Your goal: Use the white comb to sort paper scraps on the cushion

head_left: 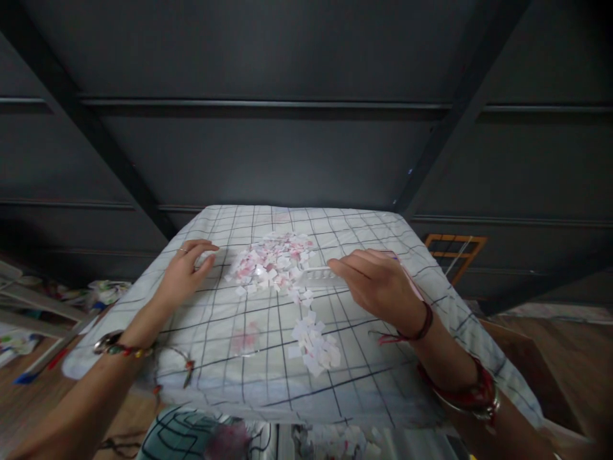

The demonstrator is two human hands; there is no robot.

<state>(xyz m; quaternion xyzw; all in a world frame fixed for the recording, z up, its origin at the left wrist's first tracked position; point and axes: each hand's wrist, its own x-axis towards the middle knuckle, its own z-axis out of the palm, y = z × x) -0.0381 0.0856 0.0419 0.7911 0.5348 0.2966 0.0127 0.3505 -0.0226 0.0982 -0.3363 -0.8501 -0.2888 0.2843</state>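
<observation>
A wide heap of small white and pink-marked paper pieces [272, 255] lies spread over the middle of the table. My right hand [378, 278] is closed on a flat whitish strip [318, 275] with a row of small marks or notches; its exact kind is unclear. The strip's far end meets the right edge of the heap. Left of the heap, my left hand [184, 271] has its fingers apart and slightly bent, holding nothing. Nearer to me is a smaller pile of white pieces [313, 344]. A clear plastic packet with pink marks [246, 338] lies beside it.
A white cloth with dark grid lines [201, 319] covers the table, which stands against a dark panelled wall [268, 153]. At the right are a wooden frame [454, 255] and a cardboard box [531, 364]. White rails [43, 300] and clutter are at the left.
</observation>
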